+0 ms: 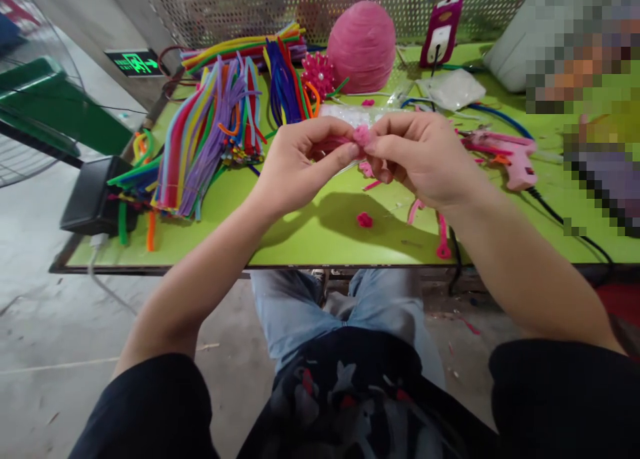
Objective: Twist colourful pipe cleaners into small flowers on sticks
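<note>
A lime-green bench (310, 251) is backed by a perforated metal screen (225, 9). Above the middle of the bench, a small pink fuzzy piece (362, 135) is held up between both hands: it is pinched by the thumb and forefinger of the left hand (297, 162), and gripped from the other side by the closed fingertips of the right hand (425, 149). A darker pink curled piece (365, 219) is seen on the bench below. Coloured fuzzy stems (185, 139) are heaped leftward; a pink glue gun (520, 165) is laid rightward.
</note>
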The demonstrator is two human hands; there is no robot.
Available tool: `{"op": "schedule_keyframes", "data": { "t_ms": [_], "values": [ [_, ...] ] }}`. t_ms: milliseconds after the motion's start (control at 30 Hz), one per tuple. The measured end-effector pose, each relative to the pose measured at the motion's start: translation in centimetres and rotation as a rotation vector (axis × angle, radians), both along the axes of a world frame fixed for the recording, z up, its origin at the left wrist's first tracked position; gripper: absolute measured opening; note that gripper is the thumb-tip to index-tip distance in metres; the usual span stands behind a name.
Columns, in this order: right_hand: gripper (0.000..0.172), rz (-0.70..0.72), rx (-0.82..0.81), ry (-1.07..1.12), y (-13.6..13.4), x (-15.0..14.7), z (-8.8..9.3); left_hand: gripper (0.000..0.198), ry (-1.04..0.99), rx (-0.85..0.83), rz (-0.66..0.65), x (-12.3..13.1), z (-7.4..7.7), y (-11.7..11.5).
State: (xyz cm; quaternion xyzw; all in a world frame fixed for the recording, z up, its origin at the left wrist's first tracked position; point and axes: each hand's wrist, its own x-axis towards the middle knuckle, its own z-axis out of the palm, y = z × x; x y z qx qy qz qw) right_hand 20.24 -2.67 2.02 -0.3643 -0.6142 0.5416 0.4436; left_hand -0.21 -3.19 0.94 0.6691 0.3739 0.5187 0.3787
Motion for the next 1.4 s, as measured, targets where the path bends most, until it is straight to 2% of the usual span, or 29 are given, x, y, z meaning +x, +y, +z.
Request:
{"op": "schedule_keyframes", "data": {
  "t_ms": [167, 367, 500, 600, 667, 767, 833, 933, 1033, 1200, 1267, 1400],
  "values": [
    [0.030, 0.027, -0.078, -0.107, 0.0, 0.2, 0.6, 0.016, 0.080, -0.072, -0.048, 0.2, 0.0, -0.2],
    [0.034, 0.063, -0.115, -0.215, -0.3, 1.1, 1.6, 0.017, 0.144, 0.040, -0.073, -0.2, -0.6, 0.5],
    [0.027, 0.108, -0.024, -0.230, -0.5, 1.6, 1.4, 0.025, 0.175, 0.020, -0.157, -0.7, -0.7, 0.8],
    [0.026, 0.101, 0.078, -0.182, -0.7, 1.4, 1.2, 0.013, 0.090, -0.020, -0.250, -0.6, -0.7, 0.9],
    [0.025, 0.096, 0.193, -0.130, -0.9, 1.2, 1.1, 0.004, 0.023, -0.052, -0.253, -0.4, -0.7, 0.8],
    [0.026, 0.081, 0.318, -0.060, -1.1, 0.8, 1.0, 0.016, -0.010, -0.117, -0.218, 0.1, -0.7, 0.7],
    [0.028, 0.070, 0.259, -0.063, -1.1, 0.7, 1.0, 0.018, 0.015, -0.147, -0.215, 0.3, -0.5, 0.5],
    [0.030, 0.082, 0.059, -0.122, -0.8, 0.6, 0.9, 0.023, 0.087, -0.151, -0.173, 0.5, 0.2, -0.1],
    [0.033, 0.154, -0.068, -0.106, -0.3, 0.9, 0.6, 0.033, 0.120, -0.149, -0.119, 0.5, 0.8, -0.6],
    [0.037, 0.270, -0.183, -0.072, 0.4, 1.7, 0.5, 0.023, 0.137, -0.183, -0.178, 0.3, 0.8, -0.7],
    [0.037, 0.258, -0.128, -0.089, 0.4, 1.8, 0.5, 0.025, 0.095, -0.197, -0.193, 0.4, 0.5, -0.7],
    [0.037, 0.158, 0.117, -0.105, -0.2, 1.5, 0.6, 0.033, 0.022, -0.225, -0.163, 0.8, 0.1, -0.7]
  ]
}}
